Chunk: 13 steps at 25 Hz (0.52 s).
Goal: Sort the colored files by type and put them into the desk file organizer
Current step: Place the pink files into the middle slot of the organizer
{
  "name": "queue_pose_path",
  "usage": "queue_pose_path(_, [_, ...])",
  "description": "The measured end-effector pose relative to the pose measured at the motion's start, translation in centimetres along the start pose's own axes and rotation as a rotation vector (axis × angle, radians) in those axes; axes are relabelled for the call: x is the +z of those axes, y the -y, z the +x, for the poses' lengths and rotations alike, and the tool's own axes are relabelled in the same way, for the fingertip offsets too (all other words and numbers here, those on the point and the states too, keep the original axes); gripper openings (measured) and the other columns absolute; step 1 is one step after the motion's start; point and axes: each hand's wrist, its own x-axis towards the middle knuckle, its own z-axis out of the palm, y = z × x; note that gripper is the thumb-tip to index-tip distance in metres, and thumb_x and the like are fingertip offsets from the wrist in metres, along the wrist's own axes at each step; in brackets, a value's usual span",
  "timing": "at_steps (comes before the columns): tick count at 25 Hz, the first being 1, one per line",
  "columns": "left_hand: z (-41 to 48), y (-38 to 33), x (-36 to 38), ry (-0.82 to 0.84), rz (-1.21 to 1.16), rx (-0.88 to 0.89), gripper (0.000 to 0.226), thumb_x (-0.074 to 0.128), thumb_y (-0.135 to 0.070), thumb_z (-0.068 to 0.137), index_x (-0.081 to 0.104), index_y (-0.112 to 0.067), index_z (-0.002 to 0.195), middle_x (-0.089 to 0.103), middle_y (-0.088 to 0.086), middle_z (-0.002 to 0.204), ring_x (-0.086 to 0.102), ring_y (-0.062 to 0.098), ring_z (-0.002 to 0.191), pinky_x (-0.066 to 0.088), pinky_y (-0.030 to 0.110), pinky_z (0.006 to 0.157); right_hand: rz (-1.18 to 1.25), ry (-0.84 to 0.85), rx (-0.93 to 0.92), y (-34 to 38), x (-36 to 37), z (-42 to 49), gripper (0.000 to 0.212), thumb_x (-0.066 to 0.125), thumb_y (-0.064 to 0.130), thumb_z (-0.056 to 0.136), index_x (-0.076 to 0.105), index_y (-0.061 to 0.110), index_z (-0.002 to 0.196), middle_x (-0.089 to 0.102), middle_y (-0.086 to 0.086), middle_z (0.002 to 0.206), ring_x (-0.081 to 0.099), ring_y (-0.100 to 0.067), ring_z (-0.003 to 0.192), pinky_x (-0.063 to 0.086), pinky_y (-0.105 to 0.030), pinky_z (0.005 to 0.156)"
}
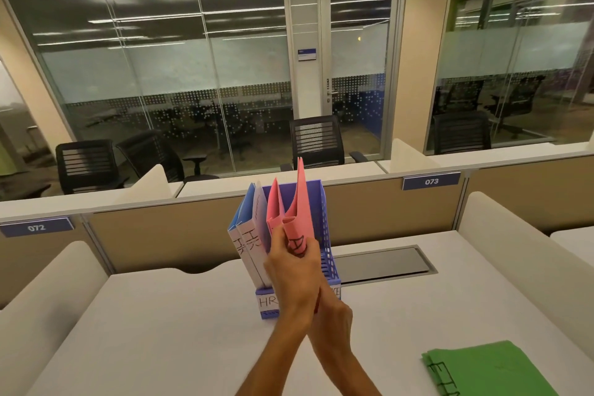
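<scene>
A blue-violet file organizer (325,222) stands upright on the white desk, its front base labelled "HR" on the left. Two blue files (247,215) with "HR" on their white spines stand in its left slot. Beside them, in a slot further right, stand pink files (300,202). My left hand (291,270) grips the near edge of a pink file at the organizer's mouth. My right hand (332,320) sits just below and behind the left wrist, at the file's lower end, where a sliver of pink shows; its fingers are mostly hidden. Green files (488,370) lie flat at the desk's near right.
A grey cable hatch (382,262) is set into the desk right of the organizer. Beige partitions with padded side dividers (514,254) enclose the desk. Black office chairs (316,141) and glass-walled rooms lie beyond.
</scene>
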Motion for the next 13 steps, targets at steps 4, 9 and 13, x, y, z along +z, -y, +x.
queue_pose_path(4, [3.3, -1.9, -0.9, -0.013, 0.073, 0.127, 0.017, 0.07, -0.025, 0.087, 0.062, -0.024, 0.101, 0.065, -0.014, 0.08, 0.067, 0.012, 0.071, 0.057, 0.018, 0.066, 0.055, -0.15, -0.041, 2.8, -0.3, 3.4, 0.059, 0.089, 0.017, 0.06, 0.066, 0.005, 0.113, 0.074, -0.005, 0.084, 0.068, -0.018, 0.069, 0.056, -0.021, 0.056])
queue_pose_path(9, [8.1, -3.4, -0.3, 0.006, 0.21, 0.242, 0.014, 0.07, -0.029, 0.085, 0.058, -0.025, 0.081, 0.064, -0.007, 0.069, 0.064, 0.014, 0.063, 0.057, 0.025, 0.062, 0.077, -0.206, -0.118, 5.5, -0.4, 8.3, 0.047, 0.058, 0.035, 0.087, 0.058, 0.013, 0.128, 0.074, -0.002, 0.093, 0.068, -0.014, 0.066, 0.06, -0.025, 0.064])
queue_pose_path(13, [11.9, -3.2, 1.1, 0.057, 0.34, 0.271, 0.013, 0.069, -0.028, 0.086, 0.062, -0.018, 0.09, 0.06, -0.007, 0.07, 0.06, 0.014, 0.065, 0.058, 0.033, 0.067, 0.119, -0.196, -0.134, 4.9, 1.4, 11.1, 0.049, 0.048, 0.044, 0.092, 0.054, 0.015, 0.131, 0.073, -0.003, 0.104, 0.07, -0.015, 0.081, 0.059, -0.023, 0.073])
